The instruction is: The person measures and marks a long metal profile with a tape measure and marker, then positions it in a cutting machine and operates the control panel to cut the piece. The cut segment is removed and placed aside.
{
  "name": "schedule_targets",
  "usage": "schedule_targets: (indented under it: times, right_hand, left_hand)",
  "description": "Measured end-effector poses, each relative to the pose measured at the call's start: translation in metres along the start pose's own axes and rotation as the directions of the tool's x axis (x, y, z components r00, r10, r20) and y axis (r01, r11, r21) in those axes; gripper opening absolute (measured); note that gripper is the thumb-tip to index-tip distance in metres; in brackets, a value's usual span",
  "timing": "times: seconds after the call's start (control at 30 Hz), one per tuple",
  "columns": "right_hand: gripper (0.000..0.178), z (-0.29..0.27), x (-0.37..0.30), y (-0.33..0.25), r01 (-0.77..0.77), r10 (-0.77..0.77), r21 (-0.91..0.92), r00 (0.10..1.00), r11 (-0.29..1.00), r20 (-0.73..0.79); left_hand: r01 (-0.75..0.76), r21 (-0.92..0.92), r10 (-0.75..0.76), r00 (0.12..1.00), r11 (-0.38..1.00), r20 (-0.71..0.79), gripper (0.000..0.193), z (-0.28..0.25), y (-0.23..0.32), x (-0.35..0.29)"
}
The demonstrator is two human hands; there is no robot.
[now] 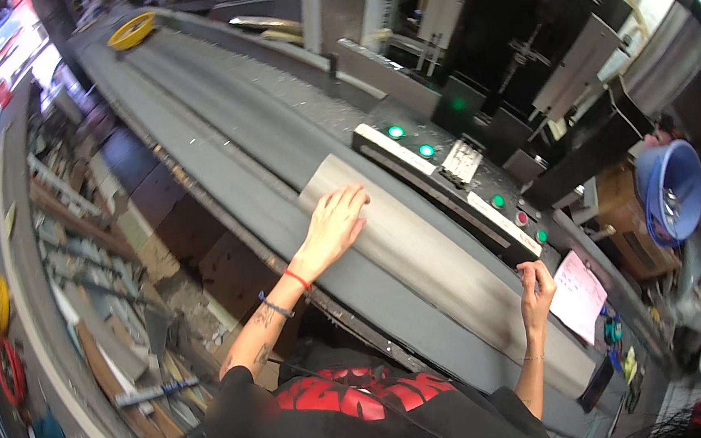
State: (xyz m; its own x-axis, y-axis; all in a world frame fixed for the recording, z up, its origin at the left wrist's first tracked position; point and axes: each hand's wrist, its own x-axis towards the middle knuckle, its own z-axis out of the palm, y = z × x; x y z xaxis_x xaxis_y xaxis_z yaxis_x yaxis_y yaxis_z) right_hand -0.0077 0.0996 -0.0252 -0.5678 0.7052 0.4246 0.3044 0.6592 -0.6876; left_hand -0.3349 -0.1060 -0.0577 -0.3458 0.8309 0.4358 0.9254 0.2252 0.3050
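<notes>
A long beige-grey strip of flat material (440, 269) lies slantwise along the grey machine bed (204, 150). My left hand (338, 225) rests over its far left end, fingers stretched out with the palm down. Red and dark bands circle that wrist. Farther right, my right hand (536, 289) is raised at the strip's far edge, beside the control panel. Its fingers are curled together; whatever they may hold is too small to make out.
A control panel (395, 151) with lit green buttons borders the bed's far side. A pink sheet (578, 298) lies right of my right hand. A blue bucket (671, 194) stands farther right. A yellow basket (132, 32) sits at the bed's far end; scrap pieces (104, 328) fill a left-hand trough.
</notes>
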Motion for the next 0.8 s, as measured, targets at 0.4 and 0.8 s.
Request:
schedule_targets:
  times: [0.4, 0.8]
  right_hand:
    - [0.019, 0.033, 0.014, -0.03, -0.244, 0.215, -0.052, 0.923, 0.968, -0.318]
    - [0.055, -0.06, 0.067, 0.101, -0.446, 0.249, -0.405, 0.856, 0.798, -0.453]
  left_hand:
    - [-0.315, -0.115, 0.308, 0.949, 0.942, -0.071, 0.068, 0.077, -0.07, 0.141]
    - [-0.493, -0.156, 0.514, 0.841, 0.856, 0.166, 0.056, 0.082, -0.028, 0.158]
